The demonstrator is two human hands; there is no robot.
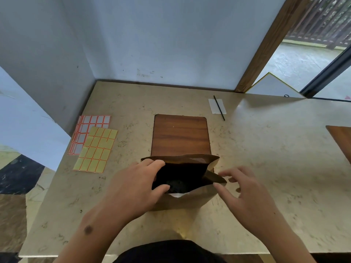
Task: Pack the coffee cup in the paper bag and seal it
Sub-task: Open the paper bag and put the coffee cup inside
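A brown paper bag (191, 201) stands open-mouthed on the table in front of me, its inside dark. Deep in it I see a dark rounded shape with a bit of white below (175, 195); whether that is the coffee cup I cannot tell. My left hand (133, 188) grips the bag's left rim, fingers over the top edge and thumb at the mouth. My right hand (243, 190) hovers at the bag's right side, fingers spread and lightly bent, fingertips at the folded right flap (216, 177).
A wooden board (180, 135) lies just behind the bag. Yellow (96, 149) and white (89, 130) sticker sheets lie at the left. A white paper slip with a black stick (218, 107) sits at the back right. Another wooden board (341, 139) shows at the right edge.
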